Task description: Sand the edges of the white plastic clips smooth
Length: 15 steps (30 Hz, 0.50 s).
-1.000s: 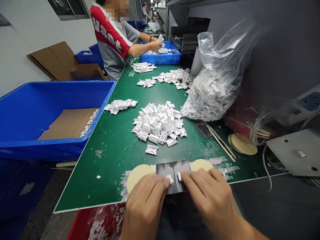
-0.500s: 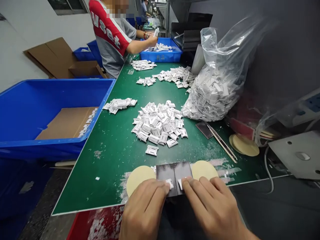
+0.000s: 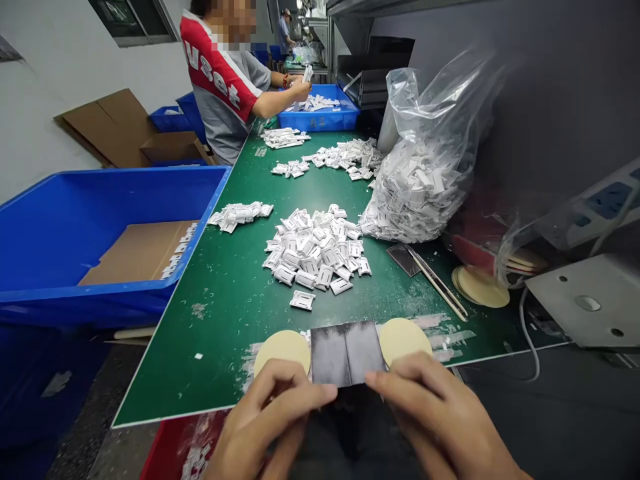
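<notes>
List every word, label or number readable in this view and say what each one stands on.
"USet" on the co-worker's red-and-grey shirt
A marking on the front of the blue crate: too small and blurred to read

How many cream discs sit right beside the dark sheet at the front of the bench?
2: one cream disc left of the dark sheet, above the left hand; another cream disc right of it, above the right hand.
</notes>
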{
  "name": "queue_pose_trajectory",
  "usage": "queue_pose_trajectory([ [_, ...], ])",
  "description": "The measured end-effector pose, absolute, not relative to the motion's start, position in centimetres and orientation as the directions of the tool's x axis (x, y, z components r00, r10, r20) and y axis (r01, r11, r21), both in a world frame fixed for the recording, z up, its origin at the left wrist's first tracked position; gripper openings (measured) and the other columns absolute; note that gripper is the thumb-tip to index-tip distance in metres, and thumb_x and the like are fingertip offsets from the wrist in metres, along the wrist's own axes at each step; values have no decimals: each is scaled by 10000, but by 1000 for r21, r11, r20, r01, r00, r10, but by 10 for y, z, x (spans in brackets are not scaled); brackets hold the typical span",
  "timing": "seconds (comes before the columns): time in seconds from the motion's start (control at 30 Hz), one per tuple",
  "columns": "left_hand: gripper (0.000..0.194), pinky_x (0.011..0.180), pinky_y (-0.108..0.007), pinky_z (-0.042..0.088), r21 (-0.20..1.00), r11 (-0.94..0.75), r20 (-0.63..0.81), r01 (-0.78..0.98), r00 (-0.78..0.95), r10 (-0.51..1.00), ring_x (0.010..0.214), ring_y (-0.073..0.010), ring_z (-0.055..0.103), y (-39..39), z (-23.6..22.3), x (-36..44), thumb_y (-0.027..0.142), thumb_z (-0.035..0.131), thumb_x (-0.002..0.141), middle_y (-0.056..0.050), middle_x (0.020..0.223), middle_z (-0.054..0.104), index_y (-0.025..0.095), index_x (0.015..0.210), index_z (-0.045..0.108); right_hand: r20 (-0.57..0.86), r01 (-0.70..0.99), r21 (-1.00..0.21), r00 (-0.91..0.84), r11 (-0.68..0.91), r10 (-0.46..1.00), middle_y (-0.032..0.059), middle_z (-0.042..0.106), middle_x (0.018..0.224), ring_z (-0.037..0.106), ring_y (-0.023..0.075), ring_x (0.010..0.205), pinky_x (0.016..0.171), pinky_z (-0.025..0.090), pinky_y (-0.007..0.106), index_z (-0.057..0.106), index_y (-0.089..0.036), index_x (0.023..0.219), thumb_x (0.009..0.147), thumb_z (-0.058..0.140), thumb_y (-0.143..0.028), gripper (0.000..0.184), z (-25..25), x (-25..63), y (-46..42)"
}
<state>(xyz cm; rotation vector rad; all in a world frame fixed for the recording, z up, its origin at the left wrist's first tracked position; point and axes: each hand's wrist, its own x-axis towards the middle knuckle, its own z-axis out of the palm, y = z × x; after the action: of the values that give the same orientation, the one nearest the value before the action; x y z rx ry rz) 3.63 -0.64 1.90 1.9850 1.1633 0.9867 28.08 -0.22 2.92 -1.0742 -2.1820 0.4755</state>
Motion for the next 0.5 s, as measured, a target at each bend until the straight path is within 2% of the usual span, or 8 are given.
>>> queue_pose_trajectory([
  [0.07, 233, 730, -226, 533, 844, -322, 230, 429, 252, 940, 870, -139, 649, 5, 19, 48, 123, 440, 981, -35, 961, 623, 267, 1027, 617, 338, 541, -715, -287, 443, 896, 26, 648, 877, 626, 149, 798, 710, 492, 252, 604, -223, 1088, 967, 474, -107, 212, 29, 272, 13],
  [0.13, 163, 779, -258, 530, 847, -275, 209, 456, 191, 959, 921, -156, 649, 15, 12, 59, 147, 460, 979, -31, 979, 650, 252, 959, 583, 306, 560, -743, -204, 367, 930, 18, 656, 874, 617, 170, 824, 731, 477, 283, 602, -225, 981, 945, 520, -111, 145, 23, 262, 23],
  [0.23, 121, 797, -300, 508, 706, -367, 310, 605, 202, 929, 901, -177, 633, 18, -3, 63, 131, 531, 947, -24, 948, 675, 238, 975, 581, 390, 665, -585, -271, 464, 880, 19, 676, 873, 576, 202, 862, 758, 415, 333, 645, -217, 962, 929, 546, -90, 165, 8, 259, 22],
  [0.33, 203, 829, -323, 491, 514, -486, 428, 707, 280, 860, 923, -193, 614, 10, -15, 58, 94, 552, 935, -44, 971, 680, 218, 1091, 595, 475, 761, -369, -340, 534, 812, 38, 696, 884, 532, 209, 829, 743, 359, 354, 677, -197, 1043, 952, 535, -98, 195, -2, 264, 12],
  [0.4, 238, 856, -317, 490, 466, -517, 451, 718, 311, 837, 954, -191, 615, 6, -17, 57, 63, 538, 936, -57, 1010, 681, 205, 1119, 595, 495, 799, -260, -372, 542, 785, 65, 702, 908, 518, 214, 818, 730, 345, 361, 684, -171, 1063, 965, 501, -90, 223, -3, 265, 11],
  [0.5, 192, 809, -314, 493, 472, -491, 453, 732, 277, 847, 898, -186, 620, 10, -13, 62, 51, 532, 936, -52, 960, 679, 194, 1033, 615, 483, 829, -174, -399, 532, 779, 78, 688, 871, 500, 214, 791, 701, 334, 356, 698, -159, 1001, 965, 460, -59, 261, 1, 262, 19],
])
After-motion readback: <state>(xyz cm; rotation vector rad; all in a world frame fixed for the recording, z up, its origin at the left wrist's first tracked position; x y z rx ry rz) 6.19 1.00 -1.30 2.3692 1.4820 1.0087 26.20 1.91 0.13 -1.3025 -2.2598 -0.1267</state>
